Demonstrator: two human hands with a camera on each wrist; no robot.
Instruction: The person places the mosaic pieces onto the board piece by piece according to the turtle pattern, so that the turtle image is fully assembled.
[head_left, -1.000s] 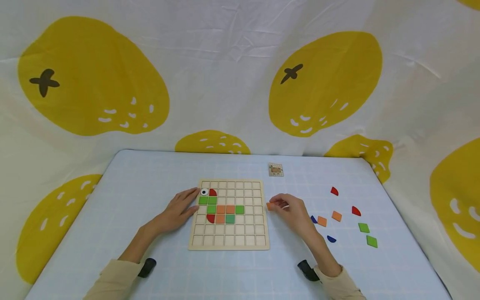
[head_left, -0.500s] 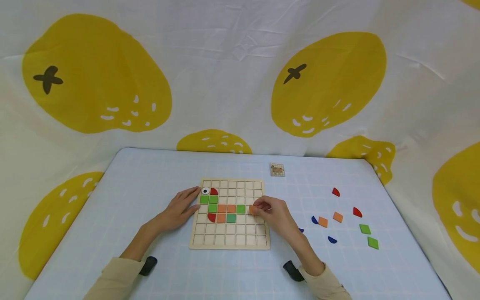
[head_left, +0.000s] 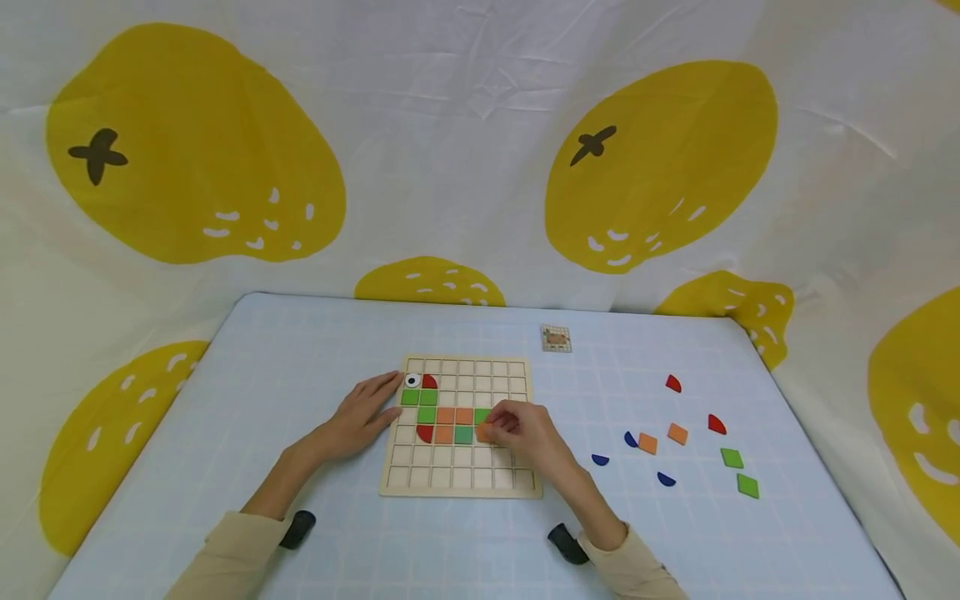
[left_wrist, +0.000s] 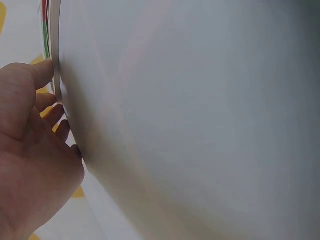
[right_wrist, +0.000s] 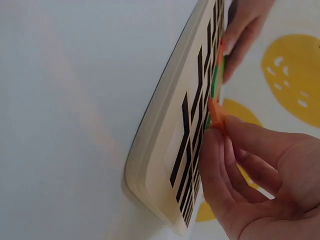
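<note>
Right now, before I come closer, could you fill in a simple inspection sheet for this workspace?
Surface: pale blue tabletop, faintly checked.
Job's things: wooden grid board, partly filled with coloured pieces; small picture card past its far right corner.
Clutter: nine loose pieces scattered right of the board.
Hands: left hand touches the board's left edge; right hand pinches an orange piece over the board.
Cables: nothing seen.
Surroundings: white backdrop printed with yellow fruit shapes.
</note>
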